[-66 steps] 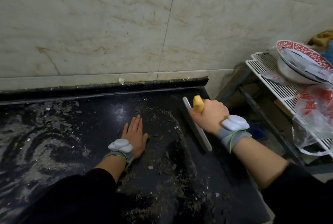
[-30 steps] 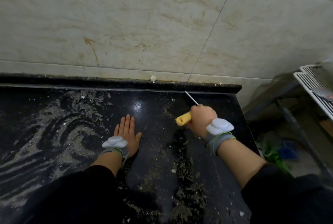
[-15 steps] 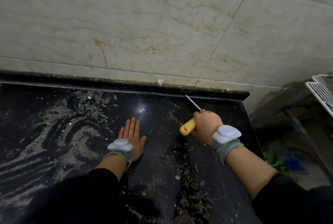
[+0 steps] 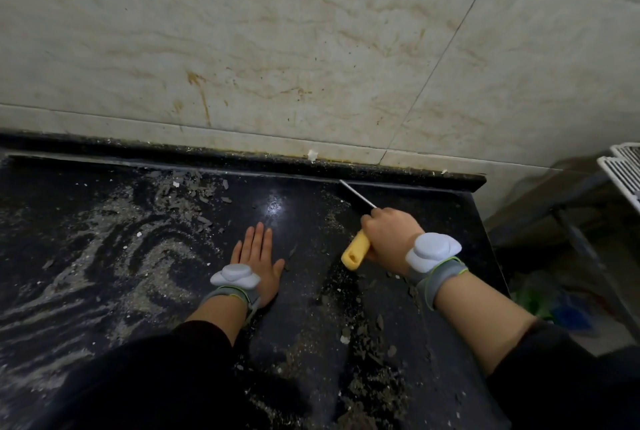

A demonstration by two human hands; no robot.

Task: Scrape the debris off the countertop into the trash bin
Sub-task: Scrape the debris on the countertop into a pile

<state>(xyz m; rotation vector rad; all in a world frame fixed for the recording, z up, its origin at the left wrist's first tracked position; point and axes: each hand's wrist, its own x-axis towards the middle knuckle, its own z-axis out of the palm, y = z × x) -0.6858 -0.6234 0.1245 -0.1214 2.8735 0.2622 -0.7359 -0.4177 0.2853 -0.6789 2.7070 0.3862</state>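
Right hand (image 4: 389,237) grips the yellow-handled scraper (image 4: 356,245), blade tip near the back edge, right of centre. Left hand (image 4: 257,258) lies flat on the black worktop (image 4: 446,218). Debris (image 4: 363,353) sits lower centre and left.

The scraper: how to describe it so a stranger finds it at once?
On the black countertop, look at its right end by the tiled wall. The right hand grips the scraper there; it alone has a yellow handle and thin blade.
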